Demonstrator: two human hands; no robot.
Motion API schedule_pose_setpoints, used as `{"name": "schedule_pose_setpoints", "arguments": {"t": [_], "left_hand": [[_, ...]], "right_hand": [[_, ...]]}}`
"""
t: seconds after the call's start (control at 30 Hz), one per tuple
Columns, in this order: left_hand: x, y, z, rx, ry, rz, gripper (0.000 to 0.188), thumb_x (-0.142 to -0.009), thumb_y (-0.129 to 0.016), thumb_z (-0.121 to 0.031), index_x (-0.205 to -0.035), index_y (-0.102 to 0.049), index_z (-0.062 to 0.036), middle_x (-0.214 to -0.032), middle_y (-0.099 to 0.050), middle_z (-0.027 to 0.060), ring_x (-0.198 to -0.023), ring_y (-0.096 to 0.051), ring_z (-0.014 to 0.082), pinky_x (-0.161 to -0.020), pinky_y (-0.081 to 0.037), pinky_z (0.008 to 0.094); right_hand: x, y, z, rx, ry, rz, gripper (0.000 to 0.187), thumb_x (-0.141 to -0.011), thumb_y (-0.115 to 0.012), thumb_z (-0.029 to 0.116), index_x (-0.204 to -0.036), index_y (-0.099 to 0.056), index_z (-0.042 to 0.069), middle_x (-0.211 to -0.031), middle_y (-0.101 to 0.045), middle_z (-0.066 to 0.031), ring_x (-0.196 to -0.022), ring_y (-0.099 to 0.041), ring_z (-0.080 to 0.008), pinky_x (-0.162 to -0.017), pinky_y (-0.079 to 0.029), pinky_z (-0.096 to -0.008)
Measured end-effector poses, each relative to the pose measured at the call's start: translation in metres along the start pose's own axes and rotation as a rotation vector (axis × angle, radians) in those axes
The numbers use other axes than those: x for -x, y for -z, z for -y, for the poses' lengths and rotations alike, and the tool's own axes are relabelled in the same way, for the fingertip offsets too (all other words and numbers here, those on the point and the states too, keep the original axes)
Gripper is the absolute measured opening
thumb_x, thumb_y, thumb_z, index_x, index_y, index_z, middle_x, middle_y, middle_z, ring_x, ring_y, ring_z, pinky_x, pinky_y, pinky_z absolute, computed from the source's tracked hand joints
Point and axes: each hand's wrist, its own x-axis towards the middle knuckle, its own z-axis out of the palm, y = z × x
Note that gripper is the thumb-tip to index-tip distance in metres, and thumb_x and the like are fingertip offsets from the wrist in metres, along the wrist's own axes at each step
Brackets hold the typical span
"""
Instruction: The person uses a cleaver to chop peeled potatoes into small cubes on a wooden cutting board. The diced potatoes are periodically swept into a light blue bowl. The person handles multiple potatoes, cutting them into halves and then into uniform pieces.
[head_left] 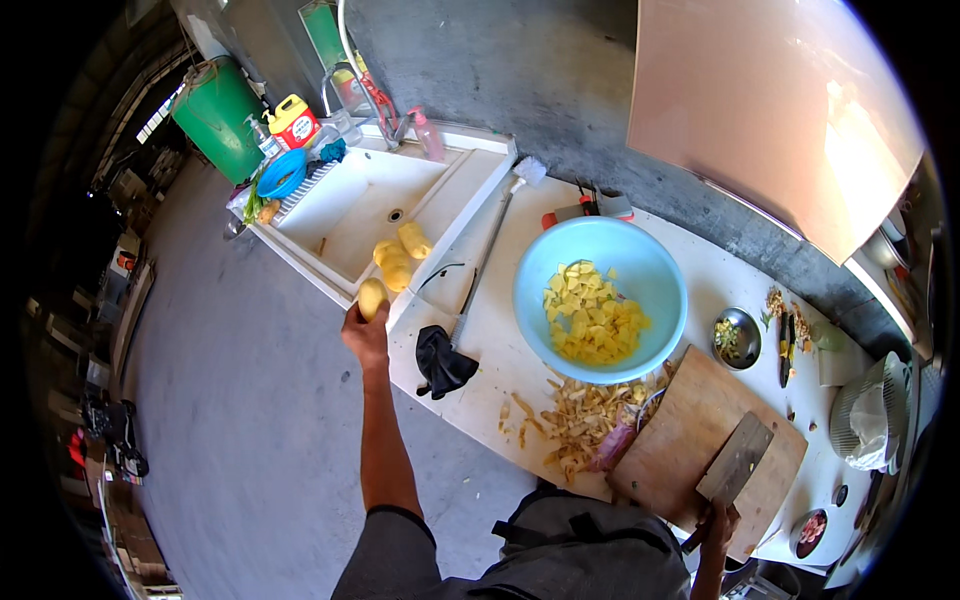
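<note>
My left hand point(367, 335) is closed round a peeled potato point(372, 296) at the near right corner of the white sink point(345, 213). Several more peeled potatoes point(394, 268) lie on the sink's ledge just beyond it. At the lower right, my right hand point(715, 527) grips the handle of a cleaver point(738, 455). Its broad blade rests over the wooden cutting board point(690, 435). Behind the board stands a light blue basin point(535, 330) with cut potato pieces point(590, 312) inside.
Potato peelings point(590, 425) are heaped left of the board, and a black bag point(444, 362) lies at the counter's edge. A small metal bowl point(737, 338), knives point(787, 350) and a bowl of meat point(809, 533) stand to the right. A faucet point(390, 128) rises behind the sink.
</note>
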Motion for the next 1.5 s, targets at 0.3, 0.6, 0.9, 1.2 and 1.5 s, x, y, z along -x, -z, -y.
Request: {"name": "schedule_pose_setpoints", "arguments": {"t": [0.3,0.6,0.9,1.2,1.5], "left_hand": [[0.18,-0.02,-0.164,0.35,0.058,0.594,0.057,-0.08,-0.086,0.008,-0.135,-0.067,0.007,-0.124,-0.073,0.0101,-0.109,-0.072,0.0181,-0.098,-0.058,0.0323],[0.395,-0.119,-0.208,0.242,-0.449,1.57,0.066,-0.077,-0.09,-0.01,-0.138,-0.066,0.0014,-0.134,-0.068,0.0204,-0.125,-0.067,0.0375,-0.108,-0.054,0.0445],[0.475,-0.196,-0.19,0.051,-0.594,1.995,0.071,-0.08,-0.075,0.006,-0.149,-0.06,-0.0036,-0.147,-0.062,0.0193,-0.137,-0.061,0.0394,-0.116,-0.05,0.0445],[0.489,-0.181,-0.175,-0.044,-0.499,1.502,0.079,-0.085,-0.089,-0.015,-0.153,-0.053,0.0053,-0.139,-0.067,0.0241,-0.127,-0.069,0.0356,-0.109,-0.055,0.0429],[0.513,-0.154,-0.181,0.051,0.23,1.519,0.032,-0.101,-0.082,-0.019,-0.112,-0.065,0.005,-0.081,-0.071,0.0071,-0.063,-0.067,0.0101,-0.055,-0.053,0.0265]], "right_hand": [[-0.006,0.012,-0.001,-0.177,-0.232,0.019,0.023,-0.099,-0.073,0.023,-0.083,-0.063,0.011,-0.064,-0.058,-0.0025,-0.048,-0.055,-0.0154,-0.043,-0.046,-0.0326],[0.0,0.032,0.056,-0.281,-0.269,0.103,0.021,-0.099,-0.072,0.013,-0.082,-0.067,0.003,-0.064,-0.062,-0.0057,-0.049,-0.057,-0.0153,-0.046,-0.046,-0.0314],[0.044,0.07,0.12,0.118,0.005,0.05,0.026,-0.098,-0.075,0.012,-0.077,-0.068,-0.002,-0.062,-0.065,-0.0045,-0.05,-0.059,-0.0106,-0.047,-0.046,-0.0308],[0.048,0.068,0.134,0.638,0.431,0.113,0.019,-0.092,-0.073,0.01,-0.078,-0.065,0.0,-0.068,-0.063,-0.0216,-0.06,-0.062,-0.0437,-0.057,-0.05,-0.0481],[0.033,0.054,0.135,0.714,0.46,0.186,0.014,-0.092,-0.072,0.01,-0.081,-0.067,0.002,-0.068,-0.064,-0.0209,-0.061,-0.065,-0.0432,-0.059,-0.052,-0.051]]}}
